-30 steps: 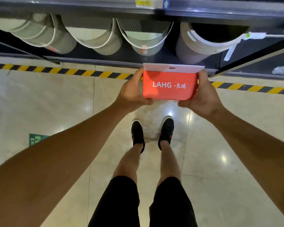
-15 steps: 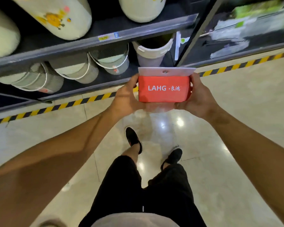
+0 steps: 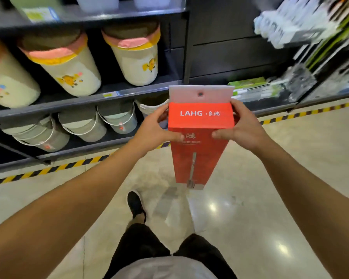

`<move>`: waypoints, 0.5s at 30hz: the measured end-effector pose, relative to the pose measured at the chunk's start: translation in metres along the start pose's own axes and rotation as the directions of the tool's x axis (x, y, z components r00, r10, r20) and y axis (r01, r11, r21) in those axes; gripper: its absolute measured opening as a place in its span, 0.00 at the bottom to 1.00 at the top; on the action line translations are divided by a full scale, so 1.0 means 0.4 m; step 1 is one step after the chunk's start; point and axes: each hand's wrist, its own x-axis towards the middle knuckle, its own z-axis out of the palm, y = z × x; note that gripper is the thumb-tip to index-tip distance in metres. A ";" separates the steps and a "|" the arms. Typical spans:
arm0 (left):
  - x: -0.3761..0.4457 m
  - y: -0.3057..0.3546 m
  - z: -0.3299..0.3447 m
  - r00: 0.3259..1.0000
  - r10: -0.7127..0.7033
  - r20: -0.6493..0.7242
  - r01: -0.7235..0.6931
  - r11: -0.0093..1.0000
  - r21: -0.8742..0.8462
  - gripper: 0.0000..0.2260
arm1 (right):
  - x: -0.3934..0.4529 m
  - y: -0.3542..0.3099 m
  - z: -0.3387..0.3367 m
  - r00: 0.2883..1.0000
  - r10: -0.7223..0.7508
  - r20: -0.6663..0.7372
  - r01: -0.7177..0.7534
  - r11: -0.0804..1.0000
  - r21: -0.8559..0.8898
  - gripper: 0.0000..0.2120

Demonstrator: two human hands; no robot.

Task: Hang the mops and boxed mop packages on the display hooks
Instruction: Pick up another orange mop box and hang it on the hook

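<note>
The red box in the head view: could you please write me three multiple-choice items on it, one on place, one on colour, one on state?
1. Where is the red box?
A. On the floor
B. Held in front of the shelves
C. On a hook

2. What colour is the tab with the hang hole?
A. White
B. Green
C. Black

3. How is the box held?
A. By the left hand only
B. By the right hand only
C. By both hands

Answers:
1 B, it is off the floor, with the shelves behind it.
2 A, the flap above the red face is white.
3 C, the left hand and right hand each have a grip on a side.
</note>
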 end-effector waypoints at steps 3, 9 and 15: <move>-0.034 0.110 0.076 0.997 0.071 -0.029 -0.072 0.996 -0.053 0.37 | -0.074 -0.045 -0.112 0.995 -0.079 -0.067 0.082 0.996 0.043 0.43; -0.029 0.327 0.175 0.970 0.232 -0.066 -0.240 0.961 -0.137 0.33 | -0.161 -0.152 -0.293 0.932 -0.231 -0.278 0.286 0.942 0.175 0.33; 0.031 0.510 0.237 0.919 0.390 -0.064 -0.395 0.910 -0.127 0.35 | -0.153 -0.294 -0.470 0.868 -0.297 -0.398 0.393 0.901 0.186 0.24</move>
